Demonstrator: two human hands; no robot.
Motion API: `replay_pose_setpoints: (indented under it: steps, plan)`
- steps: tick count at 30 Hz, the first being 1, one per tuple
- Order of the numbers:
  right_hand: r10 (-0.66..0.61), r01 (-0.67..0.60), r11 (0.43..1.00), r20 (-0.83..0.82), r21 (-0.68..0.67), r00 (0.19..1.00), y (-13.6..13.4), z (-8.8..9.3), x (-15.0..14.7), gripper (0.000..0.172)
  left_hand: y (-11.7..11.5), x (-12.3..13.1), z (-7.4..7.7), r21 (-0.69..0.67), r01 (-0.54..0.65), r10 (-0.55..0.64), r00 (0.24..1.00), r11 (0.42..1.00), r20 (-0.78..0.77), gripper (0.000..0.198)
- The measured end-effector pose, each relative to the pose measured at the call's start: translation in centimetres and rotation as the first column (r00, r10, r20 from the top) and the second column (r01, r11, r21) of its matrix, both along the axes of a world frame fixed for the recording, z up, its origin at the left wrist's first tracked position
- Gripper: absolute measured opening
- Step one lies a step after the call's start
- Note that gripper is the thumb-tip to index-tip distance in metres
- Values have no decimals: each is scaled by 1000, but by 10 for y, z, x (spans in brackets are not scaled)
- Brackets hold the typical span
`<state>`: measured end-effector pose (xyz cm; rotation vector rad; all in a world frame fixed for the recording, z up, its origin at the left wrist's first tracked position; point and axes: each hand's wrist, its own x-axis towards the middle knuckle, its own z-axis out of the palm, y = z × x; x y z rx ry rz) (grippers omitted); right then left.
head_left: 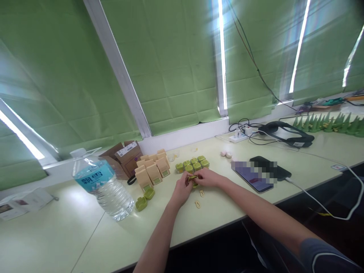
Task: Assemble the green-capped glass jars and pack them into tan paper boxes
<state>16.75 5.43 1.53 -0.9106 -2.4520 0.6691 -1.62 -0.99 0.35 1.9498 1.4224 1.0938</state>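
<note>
"While I follow this from far off through the head camera, I see both hands meeting above the pale table. How do you read the grip?"

"I read it as a pinch. The left hand and the right hand have their fingertips gathered on a small green piece. My view of it is partly covered by the fingers, so I can't tell its full shape."

"Where do you place it?"

"Between the two sets of fingertips, just on the person's side of the green-lidded boxes. I can't tell whether it touches the table."

"What else lies close?"

"Two yellow loops lie apart from each other, nearer the person. Off to the left I have two green cups side by side, near the tan pouches, then a water bottle. A brown carton sits behind the pouches."

"And on my right?"

"Two phones, one dark with a white cable plugged in. Small pale round pieces lie beyond them, and a black headset farther back."
</note>
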Motion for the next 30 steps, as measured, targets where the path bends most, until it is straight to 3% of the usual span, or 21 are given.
replay_pose_setpoints:
  steps: [13, 18, 30]
  plan:
    - [41, -42, 999, -12, -16, 999, -2, 3, 0, 23, 2, -1, -1, 14, -13, 13, 1000, 1000, 4, 9]
    - [40, -40, 999, -11, -12, 999, 0, 2, 1, 16, 0, 1, 2, 35, -37, 38, 998, 999, -40, 9]
    - [43, -43, 999, -11, -2, 999, 0, 2, 4, 22, -2, 2, 3, -1, -24, 24, 999, 1000, -25, 15]
